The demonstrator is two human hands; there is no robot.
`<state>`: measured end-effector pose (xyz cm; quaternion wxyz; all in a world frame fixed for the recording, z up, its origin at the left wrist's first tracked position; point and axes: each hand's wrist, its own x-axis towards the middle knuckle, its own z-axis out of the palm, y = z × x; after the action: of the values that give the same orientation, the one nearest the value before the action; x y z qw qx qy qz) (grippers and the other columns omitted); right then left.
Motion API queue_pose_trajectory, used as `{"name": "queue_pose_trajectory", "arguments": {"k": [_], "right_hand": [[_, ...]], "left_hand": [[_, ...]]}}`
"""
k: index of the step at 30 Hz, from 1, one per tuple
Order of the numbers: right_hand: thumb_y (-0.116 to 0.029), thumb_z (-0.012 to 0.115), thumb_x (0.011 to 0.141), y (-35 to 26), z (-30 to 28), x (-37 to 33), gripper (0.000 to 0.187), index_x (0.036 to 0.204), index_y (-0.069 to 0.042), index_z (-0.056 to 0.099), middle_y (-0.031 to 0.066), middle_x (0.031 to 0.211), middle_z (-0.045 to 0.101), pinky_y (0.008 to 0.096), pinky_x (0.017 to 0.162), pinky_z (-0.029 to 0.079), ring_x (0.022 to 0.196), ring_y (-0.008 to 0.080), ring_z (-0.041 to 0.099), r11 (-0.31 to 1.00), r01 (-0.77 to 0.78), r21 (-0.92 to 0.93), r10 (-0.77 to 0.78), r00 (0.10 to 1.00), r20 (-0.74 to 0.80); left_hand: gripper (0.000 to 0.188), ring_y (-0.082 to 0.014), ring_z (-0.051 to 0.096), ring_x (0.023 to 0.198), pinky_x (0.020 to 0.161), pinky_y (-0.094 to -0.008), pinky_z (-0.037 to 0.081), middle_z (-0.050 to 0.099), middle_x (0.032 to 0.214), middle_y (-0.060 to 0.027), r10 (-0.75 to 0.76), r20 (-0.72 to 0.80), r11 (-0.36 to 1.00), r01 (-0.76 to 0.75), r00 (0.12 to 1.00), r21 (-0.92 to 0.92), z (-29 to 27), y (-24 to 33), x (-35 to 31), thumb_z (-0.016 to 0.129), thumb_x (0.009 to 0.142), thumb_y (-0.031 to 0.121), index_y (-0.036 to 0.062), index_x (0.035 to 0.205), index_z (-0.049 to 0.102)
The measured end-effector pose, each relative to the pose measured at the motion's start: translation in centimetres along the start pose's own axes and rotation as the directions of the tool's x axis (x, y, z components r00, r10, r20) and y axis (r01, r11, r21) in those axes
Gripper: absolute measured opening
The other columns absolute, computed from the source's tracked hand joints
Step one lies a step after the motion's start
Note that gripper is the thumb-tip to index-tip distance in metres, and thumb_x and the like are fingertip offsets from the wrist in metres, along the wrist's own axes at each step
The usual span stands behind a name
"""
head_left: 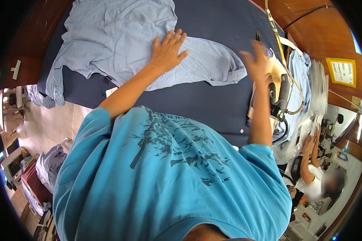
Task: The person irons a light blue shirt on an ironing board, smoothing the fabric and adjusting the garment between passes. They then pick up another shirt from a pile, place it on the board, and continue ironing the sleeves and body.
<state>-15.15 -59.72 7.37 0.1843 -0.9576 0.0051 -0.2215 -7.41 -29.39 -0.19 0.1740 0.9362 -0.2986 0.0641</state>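
A light blue shirt (112,36) lies spread over a dark navy padded board (181,108), with one sleeve (213,60) stretched out to the right. My left hand (167,52) rests flat on the shirt near the top of that sleeve, fingers spread. Just past the cuff, my right hand (256,62) is raised with its fingers apart, slightly blurred, and nothing shows in it. A clothes iron (278,102) with a dark handle stands beside my right forearm, which hides part of it.
A yellowish hose (280,48) and a cord run down to the iron. Beyond it are folded blue garments (298,76) and clear plastic covers (318,88). Another person (309,180) works at the lower right. Piled grey clothing (50,164) lies at the left.
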Motion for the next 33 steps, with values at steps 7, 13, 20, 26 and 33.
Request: {"name": "queue_pose_trajectory", "arguments": {"k": [7,13,20,26,33], "right_hand": [[-0.055,0.061,0.072,7.4,-13.5,-7.5,0.074,0.116,0.004,0.05,0.0268,0.106,0.059,0.0421,0.086,0.043,0.1,0.0374,0.057,0.548,-0.677,-0.491,0.78,0.625,0.009],[-0.022,0.068,0.073,9.2,-13.4,-6.2,0.034,0.097,-0.001,0.053,0.0112,0.077,0.06,0.0284,0.052,0.047,0.063,0.0163,0.059,0.494,-0.869,-0.021,0.851,0.478,0.218],[-0.024,0.07,0.066,2.2,-11.4,-2.1,0.06,0.113,0.006,0.051,0.0169,0.086,0.064,0.0318,0.065,0.05,0.069,0.0235,0.063,0.814,-0.572,-0.098,0.579,0.791,0.198],[-0.031,0.073,0.068,-8.6,-5.2,4.2,0.07,0.121,0.007,0.048,0.0264,0.106,0.06,0.0355,0.084,0.046,0.098,0.0314,0.061,0.981,-0.178,-0.081,0.196,0.89,0.411],[-0.024,0.072,0.068,-13.4,2.4,8.1,0.053,0.113,-0.002,0.056,0.0218,0.091,0.064,0.0361,0.078,0.048,0.087,0.0329,0.063,0.999,-0.02,0.043,-0.014,0.739,0.674]], "left_hand": [[0.039,-0.0166,0.035,0.127,0.103,-0.0528,0.019,0.045,0.133,0.0019,0.021,-0.052,0.999,-0.024,0.998,-0.044,-1.5,-3.6,1.3,0.048,0.089,0.027,0.0165,0.127,0.048],[0.03,-0.0157,0.045,0.115,0.101,-0.0513,0.021,0.053,0.119,0.0012,0.131,0.035,0.991,-0.129,0.991,-0.046,-1.1,-3.8,4.3,0.054,0.086,0.023,0.0156,0.115,0.057],[0.013,-0.0184,0.051,0.103,0.101,-0.0518,0.022,0.058,0.095,0.0009,0.147,0.225,0.989,-0.135,0.963,-0.068,-0.1,-4.8,6.7,0.059,0.083,0.028,0.0158,0.089,0.059],[0.012,-0.0188,0.051,0.101,0.102,-0.0513,0.022,0.057,0.094,0.001,0.178,0.281,0.984,-0.17,0.943,-0.054,-1.3,-5.4,7.6,0.061,0.081,0.026,0.0149,0.086,0.057],[0.014,-0.0146,0.049,0.102,0.092,-0.0443,0.031,0.052,0.096,0.0022,0.298,0.133,0.954,-0.3,0.945,-0.012,-0.8,-7.9,7.7,0.061,0.081,0.024,0.0167,0.091,0.055]]}}
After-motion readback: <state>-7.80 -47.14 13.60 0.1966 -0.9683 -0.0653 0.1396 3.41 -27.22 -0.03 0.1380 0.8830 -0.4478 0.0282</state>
